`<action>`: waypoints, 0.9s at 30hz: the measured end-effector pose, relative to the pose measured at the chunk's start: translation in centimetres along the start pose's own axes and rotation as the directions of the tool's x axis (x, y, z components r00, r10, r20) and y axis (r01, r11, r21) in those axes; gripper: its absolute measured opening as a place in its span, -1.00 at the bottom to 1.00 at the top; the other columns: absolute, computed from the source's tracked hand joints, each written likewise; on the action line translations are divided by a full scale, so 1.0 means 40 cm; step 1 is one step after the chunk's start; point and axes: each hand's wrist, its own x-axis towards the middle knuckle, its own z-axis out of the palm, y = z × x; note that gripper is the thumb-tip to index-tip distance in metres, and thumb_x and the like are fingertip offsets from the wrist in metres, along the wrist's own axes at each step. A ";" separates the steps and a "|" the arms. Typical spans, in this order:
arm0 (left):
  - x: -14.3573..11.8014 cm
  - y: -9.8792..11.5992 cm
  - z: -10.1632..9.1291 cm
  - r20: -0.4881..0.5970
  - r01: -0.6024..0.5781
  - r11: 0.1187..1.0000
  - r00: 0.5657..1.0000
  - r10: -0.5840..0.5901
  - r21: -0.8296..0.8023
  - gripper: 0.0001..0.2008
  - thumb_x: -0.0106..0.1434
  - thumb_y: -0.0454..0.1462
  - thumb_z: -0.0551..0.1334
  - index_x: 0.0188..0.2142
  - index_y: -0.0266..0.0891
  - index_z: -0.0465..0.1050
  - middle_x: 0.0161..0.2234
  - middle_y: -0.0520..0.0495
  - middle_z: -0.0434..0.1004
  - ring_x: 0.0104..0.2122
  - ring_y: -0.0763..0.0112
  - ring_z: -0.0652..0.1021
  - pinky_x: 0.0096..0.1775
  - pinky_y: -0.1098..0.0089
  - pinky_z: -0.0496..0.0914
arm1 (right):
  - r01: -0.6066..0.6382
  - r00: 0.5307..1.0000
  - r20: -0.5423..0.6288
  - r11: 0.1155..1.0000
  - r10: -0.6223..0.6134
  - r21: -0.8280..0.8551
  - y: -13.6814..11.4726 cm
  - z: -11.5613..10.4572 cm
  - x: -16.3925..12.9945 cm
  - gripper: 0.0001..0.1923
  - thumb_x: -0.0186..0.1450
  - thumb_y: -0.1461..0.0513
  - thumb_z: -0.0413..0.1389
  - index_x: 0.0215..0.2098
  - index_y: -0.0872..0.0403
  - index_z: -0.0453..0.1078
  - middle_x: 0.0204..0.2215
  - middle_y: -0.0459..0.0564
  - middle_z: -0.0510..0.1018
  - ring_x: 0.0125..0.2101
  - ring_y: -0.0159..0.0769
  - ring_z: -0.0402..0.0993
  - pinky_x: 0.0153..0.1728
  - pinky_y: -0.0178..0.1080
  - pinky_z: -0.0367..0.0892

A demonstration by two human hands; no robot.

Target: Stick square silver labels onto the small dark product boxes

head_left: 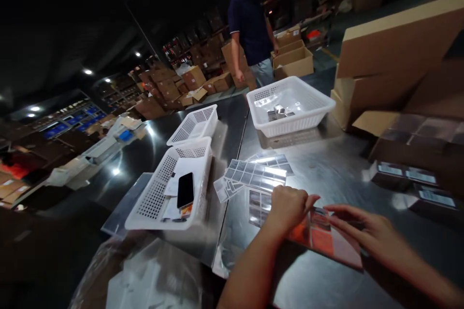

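Down low, the left hand (288, 207) is curled into a loose fist, its thumb and fingers pinching the near corner of an orange-and-white packet (322, 239) that lies flat on the steel worktop (326, 164). Just right of it, the right hand (362, 229) lies spread and open, fingers stretched flat across the same packet's top edge, pressing rather than gripping. Under and just beyond the left hand sits a clear sheet of small label squares (259, 205), and farther out from that hand a fan of similar label sheets (253, 174) is spread on the worktop. Left of the left hand stands a white perforated basket (159, 193) holding papers and a black phone (185, 189); a second, smaller basket (194, 125) sits behind it. Well beyond both hands is a larger white basket (290, 104) with small shiny packets inside. Right of the right hand lie dark flat boxes (409, 176) and stacked cardboard cartons (395, 58). Another person (250, 24) in a dark shirt stands far past the worktop.
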 end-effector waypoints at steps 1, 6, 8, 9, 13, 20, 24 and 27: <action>0.001 0.000 0.000 0.000 0.002 1.000 1.000 -0.002 -0.002 -0.49 0.51 0.03 0.06 -0.24 -0.20 0.69 -0.31 -0.20 0.70 -0.26 0.21 0.67 -0.25 0.29 0.33 | 0.023 0.999 -0.028 1.000 -0.024 -0.011 -0.005 0.004 -0.003 -0.70 0.32 -0.11 0.14 -0.25 -0.19 0.63 -0.29 0.02 0.72 -0.32 0.05 0.66 -0.33 -0.03 0.52; 0.003 -0.002 0.002 0.004 -0.003 1.000 1.000 0.003 -0.028 -0.49 0.50 0.05 0.07 -0.23 -0.19 0.69 -0.32 -0.20 0.70 -0.29 0.21 0.67 -0.28 0.30 0.34 | 0.203 0.969 -0.116 0.972 -0.216 -0.114 -0.005 0.014 -0.003 -0.72 0.34 -0.10 0.13 -0.31 -0.20 0.59 -0.19 0.09 0.67 -0.17 0.11 0.62 -0.08 0.11 0.51; 0.004 -0.003 0.004 0.009 -0.003 0.999 1.000 0.004 -0.034 -0.49 0.50 0.04 0.07 -0.23 -0.18 0.70 -0.32 -0.19 0.70 -0.30 0.22 0.68 -0.30 0.31 0.35 | 0.249 0.955 -0.125 0.956 -0.268 -0.154 0.007 0.018 -0.001 -0.69 0.35 -0.12 0.11 -0.32 -0.18 0.59 -0.21 0.11 0.64 -0.16 0.12 0.60 -0.06 0.15 0.50; 0.005 -0.004 0.005 0.013 -0.002 0.999 1.000 0.002 -0.035 -0.50 0.50 0.04 0.07 -0.23 -0.17 0.70 -0.33 -0.18 0.70 -0.31 0.23 0.68 -0.32 0.32 0.35 | 0.279 0.946 -0.119 0.945 -0.300 -0.170 0.014 0.022 0.000 -0.65 0.37 -0.13 0.10 -0.32 -0.16 0.59 -0.22 0.11 0.63 -0.16 0.11 0.59 -0.05 0.16 0.49; 0.015 -0.017 0.010 0.023 0.033 0.999 0.999 -0.033 -0.031 -0.52 0.48 0.06 0.10 -0.27 -0.12 0.71 -0.36 -0.15 0.70 -0.34 0.28 0.67 -0.37 0.34 0.31 | 0.421 0.897 -0.061 0.890 -0.437 -0.176 0.039 0.037 -0.007 -0.59 0.41 -0.14 0.07 -0.30 -0.13 0.63 -0.19 0.12 0.63 -0.08 0.08 0.54 -0.01 0.16 0.45; 0.015 -0.049 0.028 0.042 0.093 0.995 0.995 -0.091 -0.043 -0.55 0.50 -0.02 0.09 -0.26 -0.19 0.68 -0.35 -0.20 0.66 -0.30 0.25 0.64 -0.28 0.34 0.34 | 0.439 0.898 -0.053 0.898 -0.437 0.034 -0.041 -0.016 -0.017 -0.69 0.38 -0.04 0.21 -0.39 -0.05 0.58 -0.22 0.07 0.62 -0.12 -0.11 0.57 -0.01 -0.03 0.48; 0.018 -0.050 0.050 0.050 0.036 0.999 0.998 -0.034 -0.035 -0.54 0.52 -0.02 0.04 -0.20 -0.20 0.64 -0.32 -0.18 0.64 -0.25 0.22 0.62 -0.22 0.32 0.33 | 0.337 0.897 -0.328 0.939 -0.297 0.070 -0.092 -0.068 0.022 -0.64 0.29 -0.11 0.28 -0.37 -0.01 0.49 -0.26 0.02 0.58 -0.19 -0.17 0.55 -0.06 -0.07 0.47; 0.016 -0.046 0.051 0.044 0.026 1.000 0.999 -0.025 -0.003 -0.55 0.53 -0.03 0.03 -0.16 -0.23 0.60 -0.28 -0.18 0.64 -0.23 0.20 0.62 -0.19 0.30 0.32 | 0.283 0.902 -0.348 0.959 -0.255 0.033 -0.103 -0.091 0.039 -0.65 0.32 -0.09 0.26 -0.33 0.00 0.50 -0.26 0.00 0.57 -0.19 -0.21 0.51 -0.09 -0.13 0.43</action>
